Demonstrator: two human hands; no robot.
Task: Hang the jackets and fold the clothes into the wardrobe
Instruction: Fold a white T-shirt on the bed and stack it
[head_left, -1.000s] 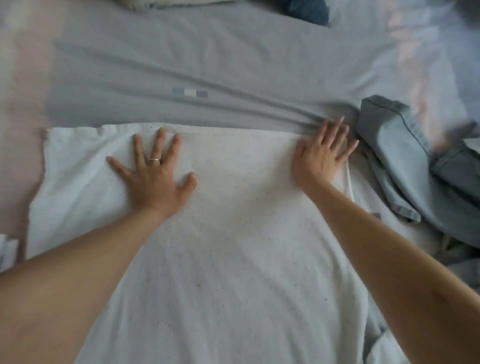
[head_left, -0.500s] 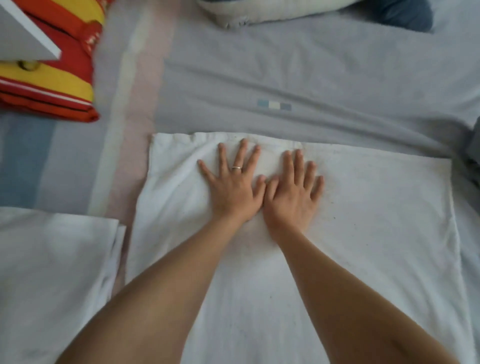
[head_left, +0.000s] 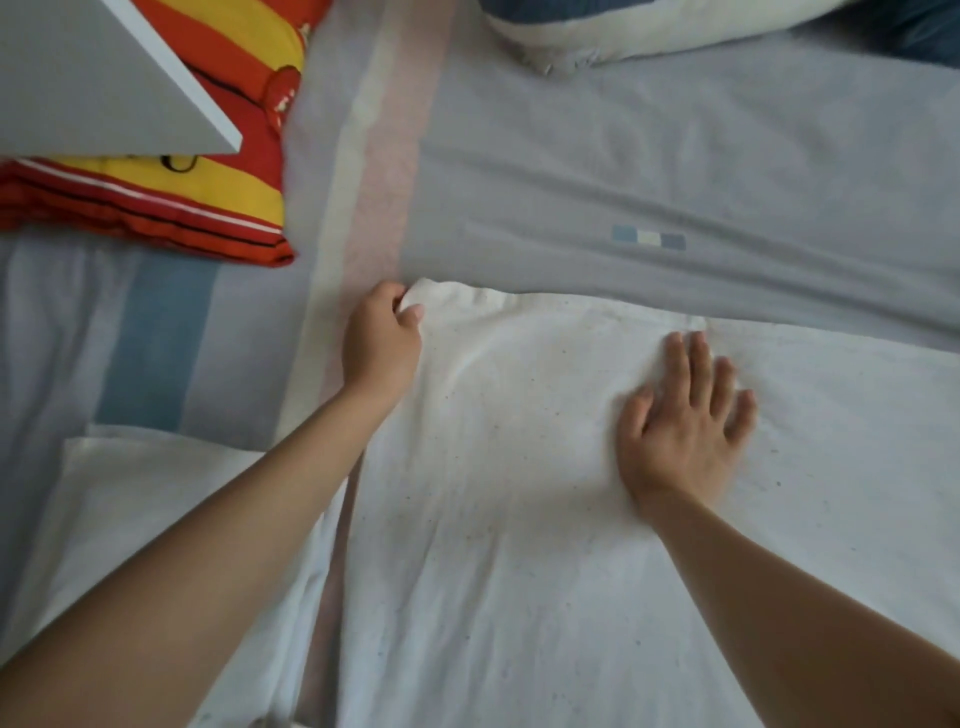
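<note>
Where the thing is: the white garment (head_left: 545, 519) is spread flat on the bed (head_left: 249, 338), right in front of the person. It runs off the near and right edges of the shot.

Left grip: the left hand (head_left: 382, 343) pinches the far-left corner, thumb on top and fingers curled under, with the corner bunched up a little off the sheet.

Right grip: the right hand (head_left: 685, 426) holds nothing. It lies palm down on the cloth with its fingers spread, near the far edge and roughly mid-width.

The relation that matters: the rest of the garment lies to the right of the pinched corner and back toward the person. The far hem runs left to right, dipping a bit on the right. Can't really call the long axis with that much out of frame. The left hand is the one on the corner, so my guess is the left side gets folded over toward the right hand, which pins the cloth down.

Labels/writing: nothing readable. The grey cloth (head_left: 675, 171) beyond the hem has a small tab (head_left: 648, 240) of three squares: blue, cream and darker blue. The red and yellow striped cushion (head_left: 171, 202) has a print that's too hidden to make out.

Other stuff: a folded white cloth (head_left: 145, 499) sits just left of the garment, and a white board (head_left: 93, 78) juts in at top left.
</note>
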